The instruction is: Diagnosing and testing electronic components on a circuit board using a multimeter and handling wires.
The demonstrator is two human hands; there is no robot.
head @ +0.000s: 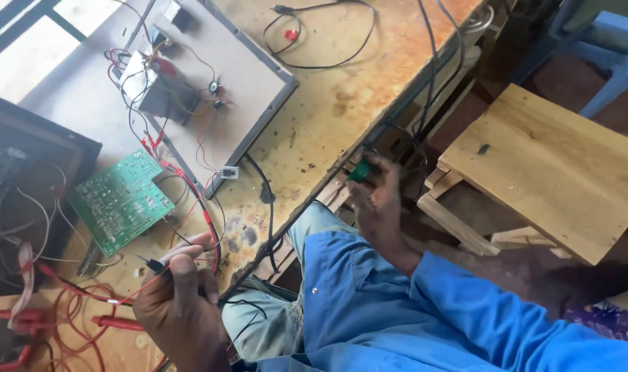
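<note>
My left hand [179,293] is closed around thin test probes [155,265], one black-tipped and one red, with red and black leads trailing from them. It hovers over the workbench edge, just right of a green circuit board [121,200]. My right hand [377,200], in a blue sleeve, reaches below the bench edge and grips a small green object [359,171] among dark hanging cables. What that green object is cannot be told.
A grey panel [252,89] carries a small metal unit [155,86] and wired parts. A dark open device [24,179] sits at left. Red leads [73,310] pile at lower left. A wooden stool [548,165] stands right of the stained workbench [341,89], with a blue chair [610,48] behind.
</note>
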